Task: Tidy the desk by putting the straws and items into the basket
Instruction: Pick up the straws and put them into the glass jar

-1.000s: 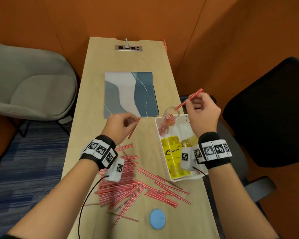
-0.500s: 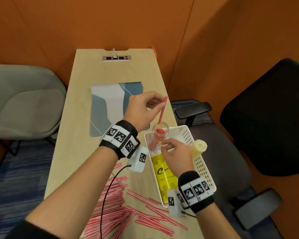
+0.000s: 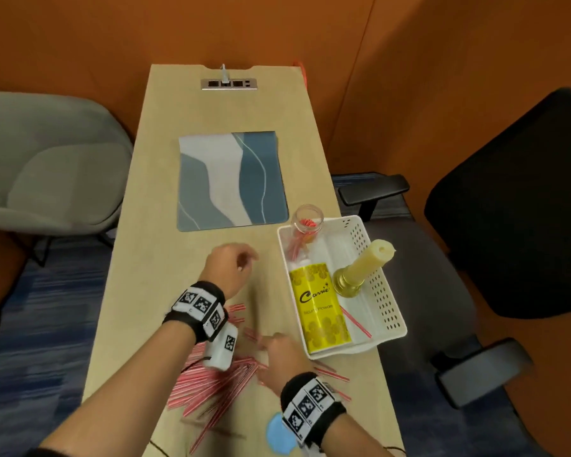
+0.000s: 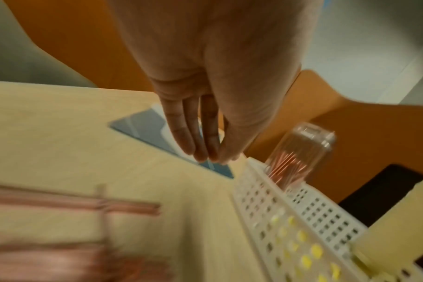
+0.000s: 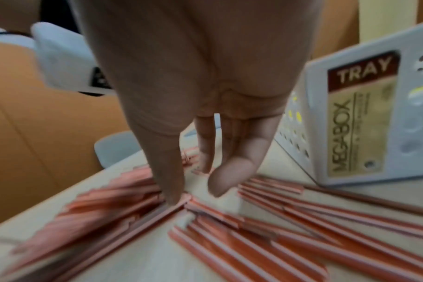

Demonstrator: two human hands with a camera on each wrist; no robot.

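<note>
Many red-and-white straws (image 3: pixel 218 380) lie heaped on the near part of the wooden desk (image 3: pixel 185 258). My right hand (image 3: pixel 268 343) is down on the heap; its thumb tip (image 5: pixel 173 198) touches a straw (image 5: pixel 229 238) while the other fingers (image 5: pixel 221 183) hover spread, gripping nothing. My left hand (image 3: pixel 244 260) hovers empty over the desk left of the white basket (image 3: pixel 388 311), fingers (image 4: pixel 202 152) straight and together. In the basket stand a glass jar (image 3: pixel 307 222) of straws, a yellow box (image 3: pixel 320 308), a cream candle (image 3: pixel 366 265) and one loose straw (image 3: pixel 355 321).
A blue-grey mat (image 3: pixel 231 183) lies mid-desk, a socket strip (image 3: pixel 228 84) at the far end. A blue disc (image 3: pixel 276 435) sits at the near edge by my right wrist. A grey chair (image 3: pixel 47 166) stands left, a black chair (image 3: pixel 515 206) right.
My left hand has let go of its straw above the jar and drawn back toward me, empty. My right hand has left the basket and dropped onto the straw heap.
</note>
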